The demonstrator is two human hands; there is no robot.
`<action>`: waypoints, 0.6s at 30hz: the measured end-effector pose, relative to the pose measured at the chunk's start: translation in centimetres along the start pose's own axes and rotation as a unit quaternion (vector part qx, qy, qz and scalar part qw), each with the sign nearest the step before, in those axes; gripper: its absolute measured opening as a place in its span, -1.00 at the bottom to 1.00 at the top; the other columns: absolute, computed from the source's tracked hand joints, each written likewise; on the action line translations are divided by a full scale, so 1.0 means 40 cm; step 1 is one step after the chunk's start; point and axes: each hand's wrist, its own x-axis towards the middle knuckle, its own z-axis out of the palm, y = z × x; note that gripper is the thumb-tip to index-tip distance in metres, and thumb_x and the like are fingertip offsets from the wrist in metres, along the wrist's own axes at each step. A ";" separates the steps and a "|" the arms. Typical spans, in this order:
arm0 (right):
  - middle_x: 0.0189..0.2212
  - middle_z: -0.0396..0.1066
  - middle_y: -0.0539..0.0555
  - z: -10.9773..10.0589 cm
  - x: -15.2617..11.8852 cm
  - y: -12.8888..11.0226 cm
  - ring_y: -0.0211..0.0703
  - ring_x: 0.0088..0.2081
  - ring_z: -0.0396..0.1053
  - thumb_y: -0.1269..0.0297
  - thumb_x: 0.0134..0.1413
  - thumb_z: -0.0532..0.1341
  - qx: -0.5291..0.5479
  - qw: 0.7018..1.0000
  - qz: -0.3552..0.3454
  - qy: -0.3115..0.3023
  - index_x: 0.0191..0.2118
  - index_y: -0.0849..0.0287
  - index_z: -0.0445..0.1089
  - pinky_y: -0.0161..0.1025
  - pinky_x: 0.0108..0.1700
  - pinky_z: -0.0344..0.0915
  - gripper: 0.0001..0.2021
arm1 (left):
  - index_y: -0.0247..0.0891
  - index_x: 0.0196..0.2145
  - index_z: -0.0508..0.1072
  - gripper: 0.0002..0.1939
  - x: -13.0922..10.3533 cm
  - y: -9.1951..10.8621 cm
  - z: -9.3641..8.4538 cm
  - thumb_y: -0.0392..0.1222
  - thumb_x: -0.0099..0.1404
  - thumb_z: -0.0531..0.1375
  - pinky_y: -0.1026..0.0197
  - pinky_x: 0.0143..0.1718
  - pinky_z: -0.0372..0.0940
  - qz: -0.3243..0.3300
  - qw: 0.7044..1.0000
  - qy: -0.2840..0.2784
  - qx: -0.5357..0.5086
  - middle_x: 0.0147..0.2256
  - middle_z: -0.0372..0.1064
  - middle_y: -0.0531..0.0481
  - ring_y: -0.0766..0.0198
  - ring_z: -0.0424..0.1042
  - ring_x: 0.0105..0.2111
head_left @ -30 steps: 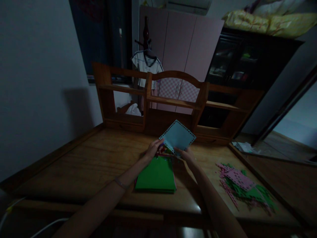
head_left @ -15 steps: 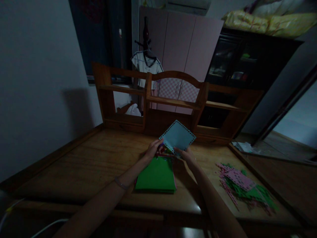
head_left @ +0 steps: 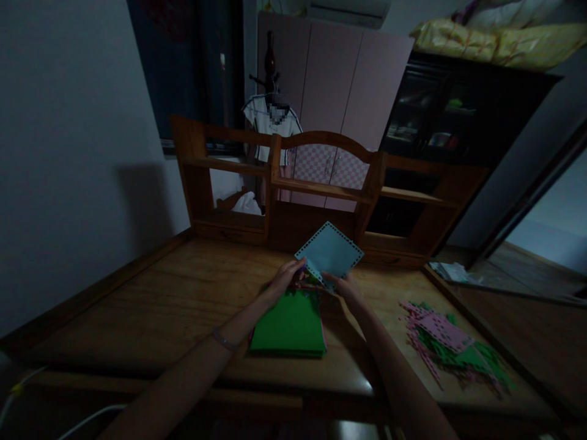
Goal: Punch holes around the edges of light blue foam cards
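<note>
A light blue square sheet of paper (head_left: 331, 252), with dark holes along its edges, is held up tilted above the desk. My right hand (head_left: 346, 289) grips its lower right side, thumb on the front face. At its lower left edge, my left hand (head_left: 290, 274) is closed on the sheet; a small purple-blue bit by the fingertips is too dark to make out. Below the hands lies a stack of green paper (head_left: 290, 324), with pink showing at its sides. Small red and green pieces (head_left: 308, 282) sit just beyond the stack, partly hidden by the hands.
A pile of pink and green paper strips and perforated pieces (head_left: 452, 345) lies on the right of the wooden desk (head_left: 151, 305). A wooden shelf unit (head_left: 321, 192) stands along the back edge. White cables (head_left: 92, 421) run at the lower left.
My left hand has shifted very slightly to the right along the sheet's edge. The sheet and my right hand have barely moved.
</note>
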 end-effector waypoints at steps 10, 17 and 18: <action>-0.17 0.48 0.15 0.002 0.000 0.000 -0.02 -0.16 0.44 0.17 -0.25 0.31 -0.010 1.000 0.004 0.016 -0.12 0.23 0.39 -0.13 -0.09 0.33 -0.53 | -0.31 -0.45 0.35 -0.52 -0.008 0.004 0.004 0.24 0.10 0.13 0.35 -0.61 0.17 -0.007 1.000 -0.015 -0.013 -0.55 0.33 0.02 0.40 0.28 -0.65; -0.17 0.48 0.14 0.005 0.004 0.005 0.00 -0.16 0.43 0.21 -0.30 0.33 -0.025 0.999 0.018 0.017 -0.15 0.23 0.40 -0.10 -0.10 0.34 -0.54 | -0.31 -0.44 0.36 -0.51 -0.003 -0.003 0.004 0.25 0.07 0.15 0.33 -0.60 0.21 -0.015 1.000 -0.004 -0.020 -0.55 0.33 0.02 0.40 0.30 -0.66; -0.17 0.48 0.14 0.005 0.003 0.003 -0.01 -0.16 0.43 0.21 -0.29 0.33 -0.024 0.999 0.016 0.015 -0.14 0.23 0.40 -0.11 -0.09 0.33 -0.54 | -0.31 -0.45 0.37 -0.51 -0.002 -0.004 0.003 0.26 0.07 0.15 0.33 -0.60 0.22 -0.018 1.000 -0.001 -0.020 -0.56 0.33 0.02 0.39 0.29 -0.66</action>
